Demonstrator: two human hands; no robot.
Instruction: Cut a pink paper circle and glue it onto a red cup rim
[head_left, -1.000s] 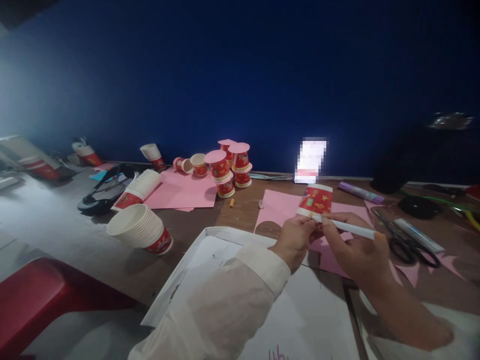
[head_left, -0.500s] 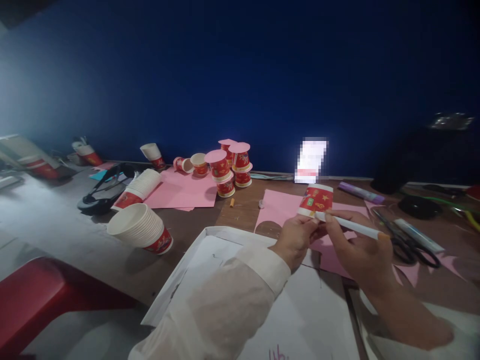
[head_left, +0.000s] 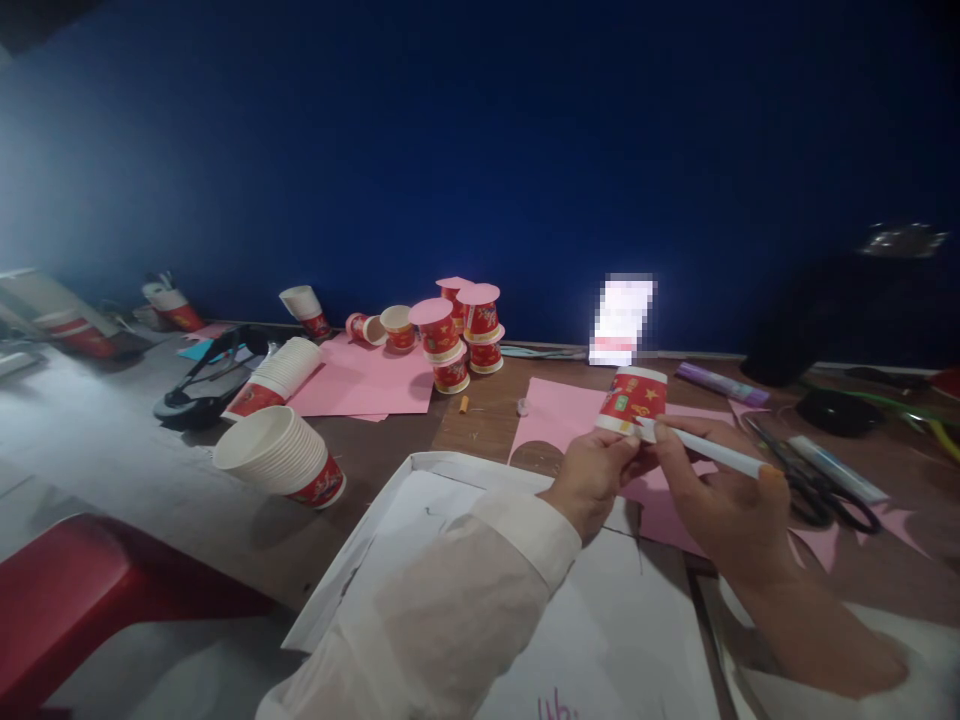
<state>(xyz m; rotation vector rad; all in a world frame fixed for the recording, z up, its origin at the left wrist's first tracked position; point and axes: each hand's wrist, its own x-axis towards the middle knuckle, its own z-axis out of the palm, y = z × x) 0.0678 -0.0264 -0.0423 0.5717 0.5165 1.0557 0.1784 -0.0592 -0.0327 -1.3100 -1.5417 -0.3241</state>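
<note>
My left hand is closed on the lower edge of a red paper cup with gold stars and a green patch. The cup is upside down, its rim at the bottom, and yellow marks that rim. Between the fingers of my right hand is a white marker pen with an orange end. Its tip is at the cup just above the rim; whether it touches is hard to make out. A small orange cap lies on the wooden table left of the hands.
Pink-topped cups stand stacked at the back, on and beside pink paper. Nested paper cups lie at left. Scissors, a glue tube and a purple tube are at right. A white box lid sits beneath my forearms.
The marker pen and my right hand have shifted slightly right, and the tip sits a little higher on the cup. My left hand and the cup stay almost still.
</note>
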